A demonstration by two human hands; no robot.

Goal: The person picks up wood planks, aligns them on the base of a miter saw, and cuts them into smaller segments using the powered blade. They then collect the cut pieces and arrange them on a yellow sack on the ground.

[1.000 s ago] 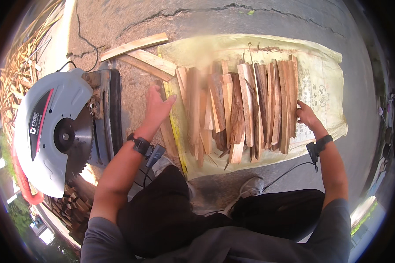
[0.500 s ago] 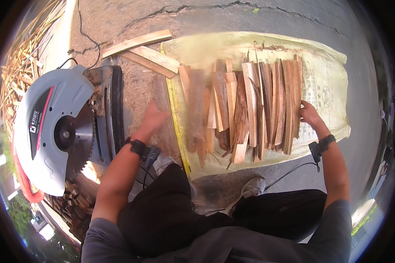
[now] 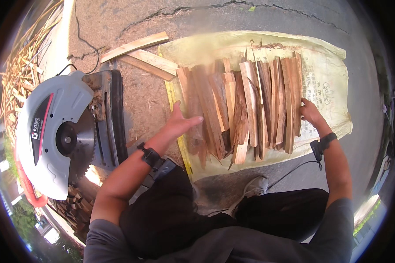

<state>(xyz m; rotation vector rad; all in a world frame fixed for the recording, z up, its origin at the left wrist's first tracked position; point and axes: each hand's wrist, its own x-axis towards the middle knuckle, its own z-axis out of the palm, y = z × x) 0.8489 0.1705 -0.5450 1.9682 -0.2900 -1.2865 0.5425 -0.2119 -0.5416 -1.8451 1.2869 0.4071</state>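
My left hand (image 3: 183, 122) is open over the left side of a row of cut wood strips (image 3: 248, 105). Its thumb points right onto the strips and its index finger points away from me; I see nothing in its grasp. At the row's right end, my right hand (image 3: 311, 112) rests its bent, parted fingers against the side of the outermost strip (image 3: 297, 94). The strips lie side by side, mostly pointing away from me, on a pale yellow woven sheet (image 3: 324, 65). The row's left part looks blurred.
A grey circular saw (image 3: 52, 136) with a bare toothed blade (image 3: 84, 142) stands left of my left forearm. Two longer boards (image 3: 136, 47) lie beyond the saw. Offcuts (image 3: 77, 208) are heaped below it, and long thin sticks (image 3: 28, 65) pile up at far left.
My left hand has moved right, from beside the saw to the row's left side. The brown strip near it no longer shows on the ground there. My right hand stays almost still.
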